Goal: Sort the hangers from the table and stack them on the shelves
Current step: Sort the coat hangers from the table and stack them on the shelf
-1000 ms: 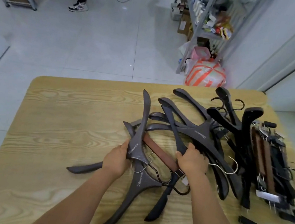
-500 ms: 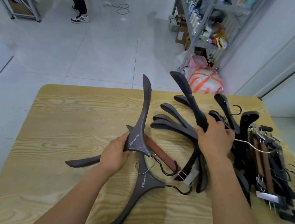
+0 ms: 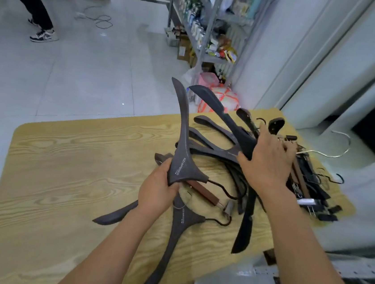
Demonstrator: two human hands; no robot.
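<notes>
Barely started by the look of it: a hanger (image 3: 182,141) is clutched in the left grip (image 3: 157,190), a second hanger (image 3: 220,113) is clasped in the right grip (image 3: 267,160), and the pile (image 3: 213,153) is left unsorted at 2 o'clock on the worktop (image 3: 74,164).

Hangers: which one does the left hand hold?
The dark hanger whose neck the left hand grips: arm pointing up, black hook; the right hand holds a silver-hooked hanger.

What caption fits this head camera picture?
Left hand grips one dark hanger; right hand grips a second hanger over the table.
</notes>
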